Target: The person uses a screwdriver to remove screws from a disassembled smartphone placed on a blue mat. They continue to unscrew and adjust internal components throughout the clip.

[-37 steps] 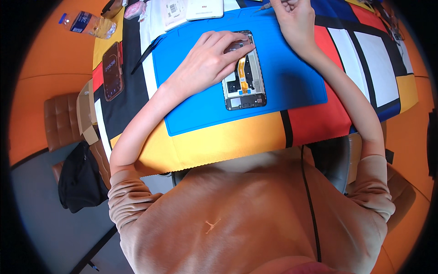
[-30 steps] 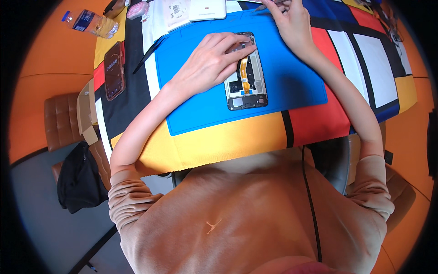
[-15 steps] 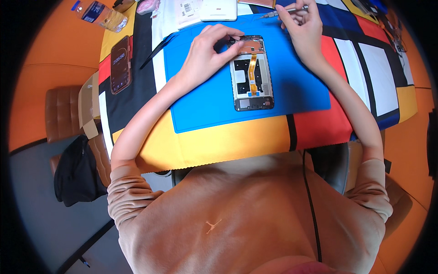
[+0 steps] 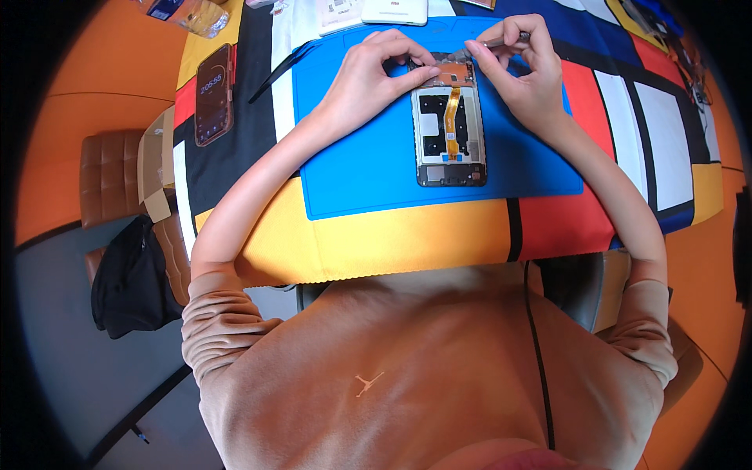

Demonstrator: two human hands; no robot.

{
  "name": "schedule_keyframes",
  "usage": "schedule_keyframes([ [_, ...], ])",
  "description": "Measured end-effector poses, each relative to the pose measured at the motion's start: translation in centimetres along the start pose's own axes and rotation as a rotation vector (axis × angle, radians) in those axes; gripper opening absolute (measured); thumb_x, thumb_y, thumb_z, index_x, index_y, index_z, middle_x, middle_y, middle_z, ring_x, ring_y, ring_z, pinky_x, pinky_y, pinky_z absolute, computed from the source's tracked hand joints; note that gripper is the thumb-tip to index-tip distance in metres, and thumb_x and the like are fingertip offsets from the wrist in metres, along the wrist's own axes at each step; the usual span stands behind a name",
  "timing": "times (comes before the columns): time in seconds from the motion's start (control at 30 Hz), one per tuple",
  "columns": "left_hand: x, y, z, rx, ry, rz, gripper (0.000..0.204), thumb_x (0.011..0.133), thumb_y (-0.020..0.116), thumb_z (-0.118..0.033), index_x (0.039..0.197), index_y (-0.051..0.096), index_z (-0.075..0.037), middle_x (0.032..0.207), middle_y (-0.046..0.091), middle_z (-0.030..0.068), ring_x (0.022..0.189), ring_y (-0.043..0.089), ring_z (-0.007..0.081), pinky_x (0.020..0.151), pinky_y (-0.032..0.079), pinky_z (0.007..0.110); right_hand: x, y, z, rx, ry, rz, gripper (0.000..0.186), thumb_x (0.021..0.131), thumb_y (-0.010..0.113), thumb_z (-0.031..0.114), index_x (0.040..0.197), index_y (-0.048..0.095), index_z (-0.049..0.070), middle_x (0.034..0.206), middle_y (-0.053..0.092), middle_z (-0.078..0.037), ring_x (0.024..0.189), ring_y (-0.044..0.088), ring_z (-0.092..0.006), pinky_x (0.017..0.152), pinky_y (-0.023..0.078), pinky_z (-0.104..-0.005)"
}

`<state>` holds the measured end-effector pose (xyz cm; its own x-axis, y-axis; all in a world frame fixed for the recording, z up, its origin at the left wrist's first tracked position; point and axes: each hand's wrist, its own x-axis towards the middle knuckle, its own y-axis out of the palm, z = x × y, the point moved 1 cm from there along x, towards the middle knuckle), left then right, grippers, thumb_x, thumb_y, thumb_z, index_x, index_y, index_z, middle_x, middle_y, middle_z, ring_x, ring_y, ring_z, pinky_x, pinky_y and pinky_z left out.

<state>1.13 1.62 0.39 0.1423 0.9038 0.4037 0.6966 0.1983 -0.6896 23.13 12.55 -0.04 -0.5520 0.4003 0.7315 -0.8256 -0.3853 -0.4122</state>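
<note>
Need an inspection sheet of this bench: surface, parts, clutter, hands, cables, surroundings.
Surface: blue mat on a multicoloured tablecloth.
Parts: opened phone on the mat, its inside facing up.
Clutter: second phone, screen lit, left of the mat; clear bottle, cut off by the view; white flat item beyond the mat.
Hands: left hand at the opened phone's upper left; right hand holds a slim tool over its upper end, tip contact unclear.
Cables: orange ribbon along the opened phone; black cord down the person's front.
Surroundings: brown chair, cardboard box and black cloth item at left.
</note>
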Motion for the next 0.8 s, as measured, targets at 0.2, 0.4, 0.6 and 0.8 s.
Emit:
schedule_keyframes([
  [0.2,0.0,0.1,0.2,0.018,-0.012,0.025,0.020,0.091,0.079,-0.024,0.100,0.079,-0.007,0.096,0.070,0.0036,0.091,0.063,0.0142,0.085,0.052,0.029,0.4,0.3,0.7,-0.059,-0.024,-0.019,0.030,0.094,0.074,0.002,0.104,0.046,0.005,0.093,0.069,-0.007,0.077,0.061,-0.0057,0.063,0.046,-0.0167],
  [0.4,0.0,0.0,0.2,0.041,0.005,0.038,0.020,0.091,0.079,-0.025,0.100,0.080,-0.008,0.097,0.071,0.0039,0.091,0.064,0.0142,0.084,0.053,0.029,0.4,1.1,1.6,0.034,0.191,-0.114,0.033,0.088,0.077,-0.001,0.096,0.045,0.006,0.086,0.061,-0.002,0.068,0.053,-0.0029,0.060,0.043,-0.0179],
  [0.6,0.0,0.0,0.2,0.045,0.014,0.033,0.019,0.091,0.078,-0.025,0.101,0.080,-0.008,0.097,0.071,0.0038,0.093,0.065,0.0148,0.085,0.054,0.030,0.6,0.9,2.0,0.027,0.209,-0.097,0.033,0.088,0.076,-0.001,0.096,0.045,0.006,0.086,0.060,-0.001,0.068,0.052,-0.0025,0.060,0.043,-0.0178],
  [0.8,0.1,0.2,0.2,0.028,0.036,0.021,0.023,0.090,0.080,-0.026,0.105,0.079,-0.008,0.101,0.072,0.0040,0.095,0.066,0.0157,0.086,0.054,0.031,0.8,0.8,2.4,0.040,0.175,-0.118,0.032,0.089,0.075,0.000,0.099,0.045,0.007,0.085,0.057,0.000,0.066,0.048,-0.0015,0.059,0.040,-0.0177],
])
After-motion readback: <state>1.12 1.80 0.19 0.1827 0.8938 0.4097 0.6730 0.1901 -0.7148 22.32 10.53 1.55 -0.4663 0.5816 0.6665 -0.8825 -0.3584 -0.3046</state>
